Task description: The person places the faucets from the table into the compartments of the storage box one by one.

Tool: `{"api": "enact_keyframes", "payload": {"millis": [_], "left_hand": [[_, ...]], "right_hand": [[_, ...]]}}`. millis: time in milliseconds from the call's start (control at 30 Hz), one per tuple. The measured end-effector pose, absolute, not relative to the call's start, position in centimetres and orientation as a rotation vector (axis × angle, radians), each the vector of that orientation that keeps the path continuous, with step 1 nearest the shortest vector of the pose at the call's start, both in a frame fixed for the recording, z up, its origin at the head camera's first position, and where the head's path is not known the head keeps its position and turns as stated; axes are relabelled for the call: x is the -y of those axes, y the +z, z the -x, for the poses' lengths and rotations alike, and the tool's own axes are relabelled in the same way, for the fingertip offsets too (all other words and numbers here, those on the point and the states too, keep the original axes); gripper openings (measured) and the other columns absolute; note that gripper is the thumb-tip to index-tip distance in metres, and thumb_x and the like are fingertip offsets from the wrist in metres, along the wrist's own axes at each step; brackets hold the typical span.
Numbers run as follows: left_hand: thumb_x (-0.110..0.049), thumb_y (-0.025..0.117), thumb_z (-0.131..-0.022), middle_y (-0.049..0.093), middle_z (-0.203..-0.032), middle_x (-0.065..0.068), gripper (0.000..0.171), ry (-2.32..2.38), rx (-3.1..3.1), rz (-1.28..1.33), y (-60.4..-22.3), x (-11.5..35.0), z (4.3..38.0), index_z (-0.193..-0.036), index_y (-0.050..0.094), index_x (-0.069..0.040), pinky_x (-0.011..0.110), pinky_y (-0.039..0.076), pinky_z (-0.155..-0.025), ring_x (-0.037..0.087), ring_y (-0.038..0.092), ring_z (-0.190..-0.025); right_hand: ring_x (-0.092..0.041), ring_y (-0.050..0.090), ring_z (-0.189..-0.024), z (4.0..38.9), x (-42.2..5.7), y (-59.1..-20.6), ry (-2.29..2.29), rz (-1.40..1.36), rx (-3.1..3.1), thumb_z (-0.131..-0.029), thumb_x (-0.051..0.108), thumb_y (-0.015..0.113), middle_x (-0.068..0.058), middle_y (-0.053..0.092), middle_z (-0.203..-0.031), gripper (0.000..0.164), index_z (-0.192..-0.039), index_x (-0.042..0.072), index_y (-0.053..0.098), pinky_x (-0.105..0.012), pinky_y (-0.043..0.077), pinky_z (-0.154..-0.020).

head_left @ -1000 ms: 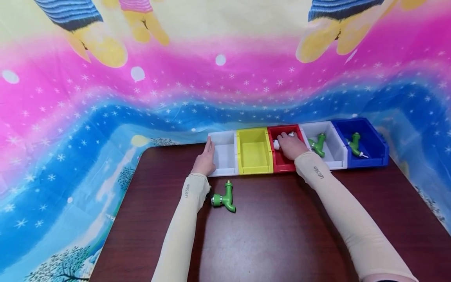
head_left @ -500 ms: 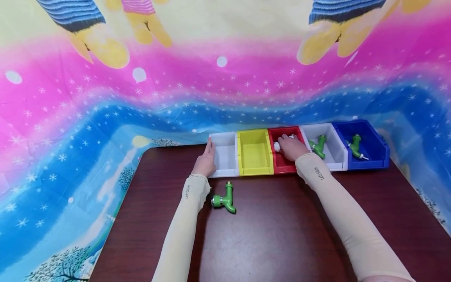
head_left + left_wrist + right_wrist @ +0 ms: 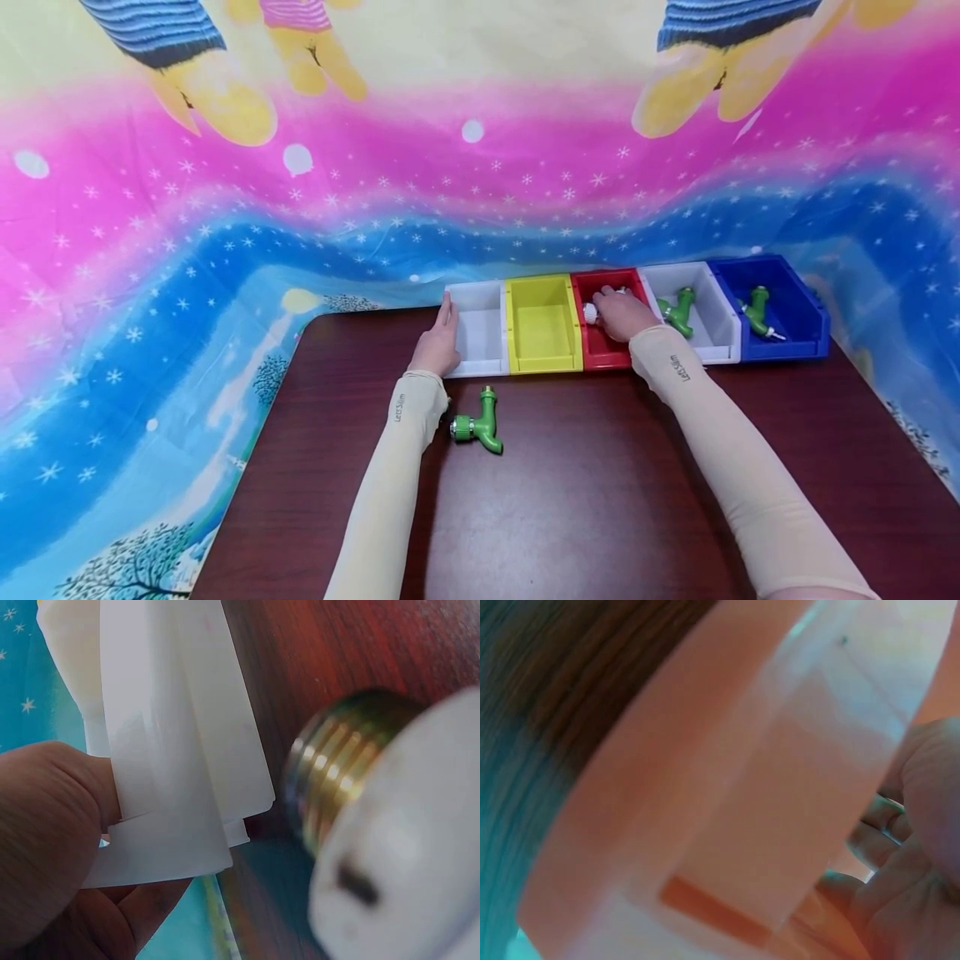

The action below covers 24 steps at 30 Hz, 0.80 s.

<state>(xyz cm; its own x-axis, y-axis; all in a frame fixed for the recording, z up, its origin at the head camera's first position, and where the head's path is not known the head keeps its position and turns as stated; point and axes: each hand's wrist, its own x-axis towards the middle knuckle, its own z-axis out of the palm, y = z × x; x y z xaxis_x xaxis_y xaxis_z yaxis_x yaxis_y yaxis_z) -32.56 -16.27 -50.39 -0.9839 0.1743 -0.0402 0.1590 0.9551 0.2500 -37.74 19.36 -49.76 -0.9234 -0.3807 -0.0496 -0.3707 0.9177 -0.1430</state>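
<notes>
My left hand (image 3: 437, 344) rests along the outer side of the leftmost white bin (image 3: 480, 329), fingers straight against its wall. In the left wrist view the thumb (image 3: 52, 825) meets that wall. My right hand (image 3: 624, 313) reaches into the red bin (image 3: 606, 357), its fingers curled over a white tap (image 3: 590, 313); the hand hides most of the tap. A green tap (image 3: 486, 421) lies on the table right of the left wrist. Close by, a blurred white piece with a brass thread (image 3: 330, 772) shows in the left wrist view, nearly hidden by the sleeve in the head view.
Between the white and red bins stands a yellow bin (image 3: 543, 329). To the right, a second white bin (image 3: 712, 325) holds a green tap (image 3: 680, 312), and a blue bin (image 3: 802, 329) holds another green tap (image 3: 757, 308). A printed cloth (image 3: 375, 183) hangs behind the brown table (image 3: 585, 483).
The whole head view has shifted very slightly. Both hands, the bins and the taps keep their places.
</notes>
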Motion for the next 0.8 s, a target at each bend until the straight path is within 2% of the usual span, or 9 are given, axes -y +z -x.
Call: {"api": "enact_keyframes", "payload": {"millis": [233,567,800], "left_hand": [[0.009,0.062,-0.09,-0.009,-0.176,0.005,0.092,0.392,-3.05,-0.266,-50.45,16.28,32.61,-0.167,0.013,-0.005,0.03,0.044,-0.055,0.02,0.051,-0.052],[0.009,0.061,-0.09,-0.01,-0.176,0.005,0.092,0.388,-3.044,-0.265,-50.32,16.27,32.63,-0.167,0.013,-0.006,0.03,0.044,-0.055,0.02,0.051,-0.052],[0.009,0.061,-0.09,-0.01,-0.176,0.006,0.092,0.376,-3.046,-0.275,-50.38,16.3,32.64,-0.167,0.014,-0.005,0.029,0.043,-0.054,0.019,0.051,-0.052]], "right_hand": [[-0.041,0.061,-0.118,37.92,-19.27,-49.87,-0.191,0.579,-2.981,-0.086,0.01,0.08,-0.025,0.062,-0.12,0.049,-0.128,-0.006,0.062,-0.064,0.039,-0.114],[-0.04,0.061,-0.113,37.96,-19.38,-50.02,-0.203,0.596,-3.007,-0.083,0.01,0.083,-0.025,0.063,-0.116,0.05,-0.126,-0.007,0.063,-0.063,0.042,-0.111],[-0.041,0.061,-0.113,37.8,-19.17,-49.69,-0.198,0.586,-2.986,-0.088,0.01,0.078,-0.026,0.062,-0.116,0.044,-0.126,-0.008,0.063,-0.063,0.043,-0.111]]}}
